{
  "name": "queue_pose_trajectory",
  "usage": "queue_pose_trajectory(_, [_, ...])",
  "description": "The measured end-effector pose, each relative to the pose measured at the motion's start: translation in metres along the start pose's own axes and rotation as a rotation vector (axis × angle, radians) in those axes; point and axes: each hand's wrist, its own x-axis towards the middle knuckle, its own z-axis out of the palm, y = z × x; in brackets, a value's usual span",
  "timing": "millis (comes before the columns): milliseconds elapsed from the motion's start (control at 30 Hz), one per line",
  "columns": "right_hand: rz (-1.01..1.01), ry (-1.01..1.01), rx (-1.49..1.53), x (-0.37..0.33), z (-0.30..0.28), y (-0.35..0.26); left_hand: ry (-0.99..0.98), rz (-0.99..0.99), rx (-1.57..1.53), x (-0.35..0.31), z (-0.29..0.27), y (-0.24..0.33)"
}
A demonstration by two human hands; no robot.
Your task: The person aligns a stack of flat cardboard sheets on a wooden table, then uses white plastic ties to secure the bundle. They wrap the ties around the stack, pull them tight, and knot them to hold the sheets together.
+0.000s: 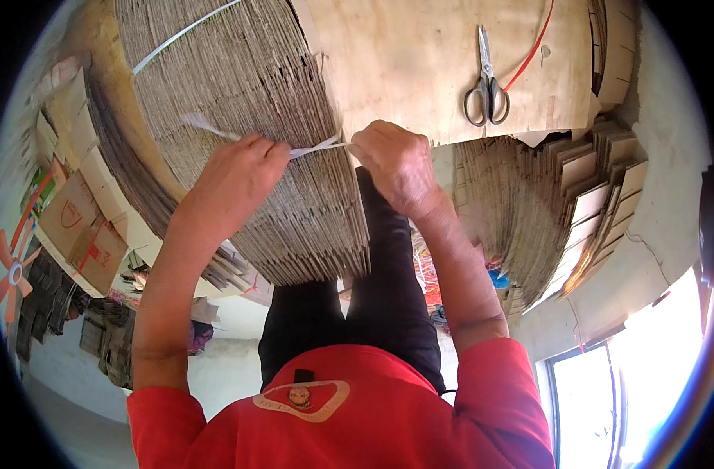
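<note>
Head view shows a big stack of flat cardboard [255, 102] under both hands, with a thin white strap [314, 148] across it. The left hand [243, 176] has its fingers curled around the strap and hides some of the stack. The right hand [394, 160] pinches the strap by the stack's edge. Black-handled scissors [487, 92] lie on a wooden board [404, 62], next to a red strip [532, 55]. More cardboard [521, 207] is piled at right; a brown box [69, 215] and orange fan [14, 273] are at left.
</note>
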Motion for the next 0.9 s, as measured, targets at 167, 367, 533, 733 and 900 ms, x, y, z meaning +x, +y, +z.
queue_pose_trajectory(167, [0.59, -0.109, 0.879, 0.004, 0.008, 0.013, 0.063, -0.05, -0.133, -0.017, 0.004, -0.006])
queue_pose_trajectory(367, [0.639, 0.072, 1.744, 0.012, 0.019, 0.005, 0.253, -0.05, -1.051, -0.004, 0.019, -0.003])
queue_pose_trajectory(533, [0.688, -0.205, 1.521, 0.033, 0.008, 0.001, 0.149, -0.15, -1.491, 0.005, 0.033, 0.002])
queue_pose_trajectory(733, [0.532, -0.335, 1.105, 0.041, 0.015, 0.029, 0.309, -0.047, -0.789, -0.016, 0.052, -0.02])
queue_pose_trajectory(900, [0.705, -0.213, 1.283, 0.033, 0.022, 0.024, 0.339, -0.112, -0.72, -0.018, 0.06, -0.02])
